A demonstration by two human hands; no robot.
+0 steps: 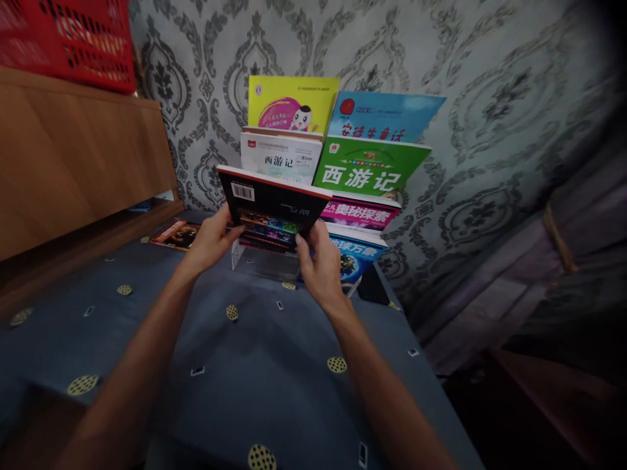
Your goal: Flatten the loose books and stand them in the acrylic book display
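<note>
A black book point(272, 207) with a red top edge and a white barcode label is held by both hands in front of a tiered clear display rack point(262, 262). My left hand point(211, 239) grips the book's lower left corner. My right hand point(321, 264) grips its lower right edge. The book's back cover faces me, tilted, above the rack's lowest left slot. Behind it stand a white book point(280, 156), a yellow book point(292, 104), a green book point(369, 168), a blue book point(385, 116), a pink-banded book point(360, 212) and a globe-covered book point(355, 254).
The rack stands at the far end of a dark blue cloth point(255, 352) with yellow dots. Another book point(175, 234) lies flat to the left. A wooden cabinet point(68, 156) with a red crate point(73, 39) on top is at left. Patterned wallpaper point(490, 98) is behind.
</note>
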